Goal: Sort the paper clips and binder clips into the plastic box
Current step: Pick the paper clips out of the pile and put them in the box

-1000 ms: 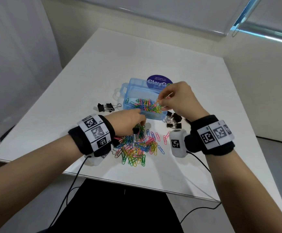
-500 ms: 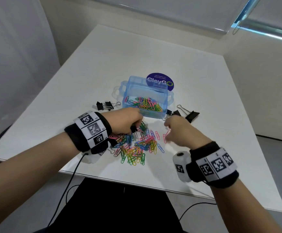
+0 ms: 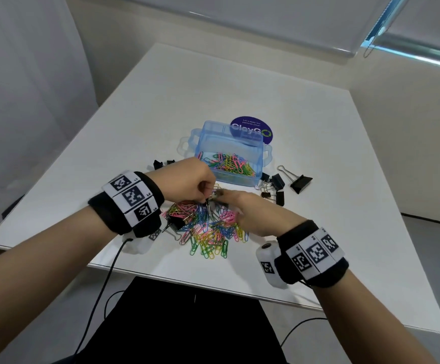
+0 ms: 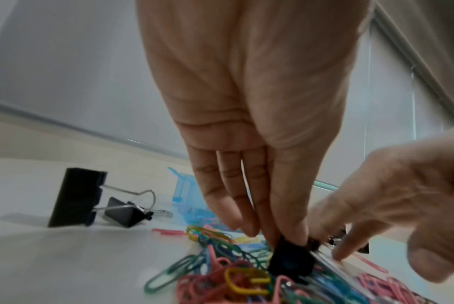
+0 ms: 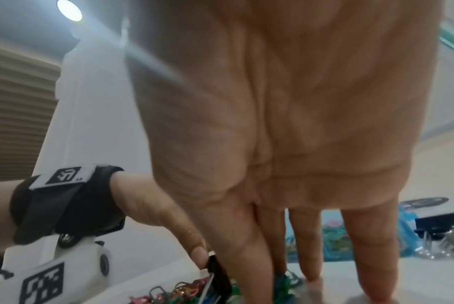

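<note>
A clear blue plastic box (image 3: pixel 257 164) stands open mid-table with several coloured paper clips (image 3: pixel 230 164) in it. A loose pile of paper clips (image 3: pixel 208 237) lies in front of it. My left hand (image 3: pixel 209 197) hovers over the pile's far edge and pinches a small black binder clip (image 4: pixel 290 261) between thumb and fingers. My right hand (image 3: pixel 226 198) reaches in from the right with fingers held straight, tips down on the pile beside that clip (image 5: pixel 218 275). Whether it holds anything is hidden.
Two black binder clips (image 3: pixel 161 164) lie left of the box, several more (image 3: pixel 274 186) plus a large one (image 3: pixel 301 182) to its right, and another (image 3: pixel 177 223) under my left wrist. A purple round sticker (image 3: pixel 253 127) sits behind the box. The table's front edge (image 3: pixel 187 281) is close.
My right hand left the box, dropped to the pile and moved left up against my left hand. The left hand stayed at the pile, pinching the binder clip.
</note>
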Demonstrator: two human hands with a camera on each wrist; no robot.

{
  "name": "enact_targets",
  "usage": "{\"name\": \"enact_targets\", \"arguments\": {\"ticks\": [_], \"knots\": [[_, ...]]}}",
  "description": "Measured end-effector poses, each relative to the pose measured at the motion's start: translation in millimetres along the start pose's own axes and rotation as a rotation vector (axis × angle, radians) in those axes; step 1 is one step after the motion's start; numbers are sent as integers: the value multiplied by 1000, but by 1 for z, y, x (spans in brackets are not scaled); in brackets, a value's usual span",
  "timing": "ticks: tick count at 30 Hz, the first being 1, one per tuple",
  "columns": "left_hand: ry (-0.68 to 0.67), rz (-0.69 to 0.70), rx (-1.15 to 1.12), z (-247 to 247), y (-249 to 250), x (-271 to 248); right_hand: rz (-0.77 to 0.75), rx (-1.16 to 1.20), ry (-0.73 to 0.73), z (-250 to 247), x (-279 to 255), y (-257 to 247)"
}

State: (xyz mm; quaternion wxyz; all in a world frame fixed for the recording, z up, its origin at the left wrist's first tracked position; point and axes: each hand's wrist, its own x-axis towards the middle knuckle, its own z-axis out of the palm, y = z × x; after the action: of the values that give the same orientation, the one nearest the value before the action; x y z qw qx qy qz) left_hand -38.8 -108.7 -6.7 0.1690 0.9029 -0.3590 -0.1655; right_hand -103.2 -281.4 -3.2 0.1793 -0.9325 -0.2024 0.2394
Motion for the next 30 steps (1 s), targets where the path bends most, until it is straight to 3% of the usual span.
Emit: {"name": "enact_targets", "arguments": {"ticks": [3,7,10,18,24,30], "knots": [[-2,-19,-26,-1,-5,-2,1,-40,18,2,-6,5],[-92,-5,-35,1,-3,-3,115,6,130,-1,-6,11],[-134,40,34,5,1,-2,206,-56,32,7,-3,9],[6,-7,-62,-1,0,-2,179,-100,72,20,10,-4],[249,-220,-49,-23,-28,-12,116,-105,139,13,12,1],[292,-432,28,-19,-55,-22,106,8,222,5,8,7]]}}
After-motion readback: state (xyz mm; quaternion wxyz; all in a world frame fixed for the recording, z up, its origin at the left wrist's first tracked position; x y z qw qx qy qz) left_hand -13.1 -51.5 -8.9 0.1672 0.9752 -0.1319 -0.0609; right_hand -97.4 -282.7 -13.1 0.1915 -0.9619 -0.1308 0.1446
